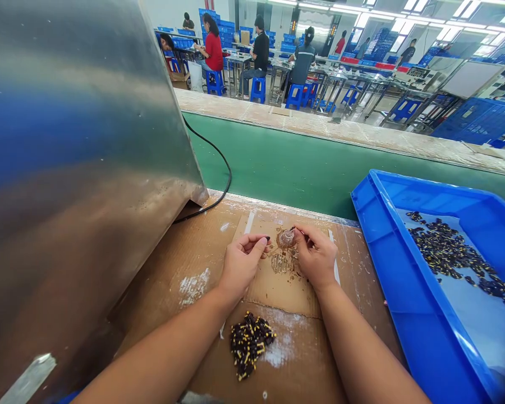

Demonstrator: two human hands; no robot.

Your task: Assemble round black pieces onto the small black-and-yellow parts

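Observation:
Over a cardboard sheet (pixel 286 292), my left hand (pixel 244 259) pinches a small dark piece (pixel 268 238) between thumb and index finger. My right hand (pixel 317 255) is closed at the rim of a small clear cup (pixel 287 238). Something dark shows at its fingertips, too small to make out. Brown stains surround the cup, and a torn ribbed patch (pixel 280 264) lies just in front of it. Closer to me, a pile of small black and yellow parts (pixel 251 343) rests on the cardboard, touched by neither hand.
A blue crate (pixel 387 264) at right holds many similar parts (pixel 458 247) on a pale liner. A large metal housing (pixel 76 168) stands at left, with a black cable (pixel 225 163) behind it. A green panel (pixel 278 151) runs across the back; people sit at tables beyond.

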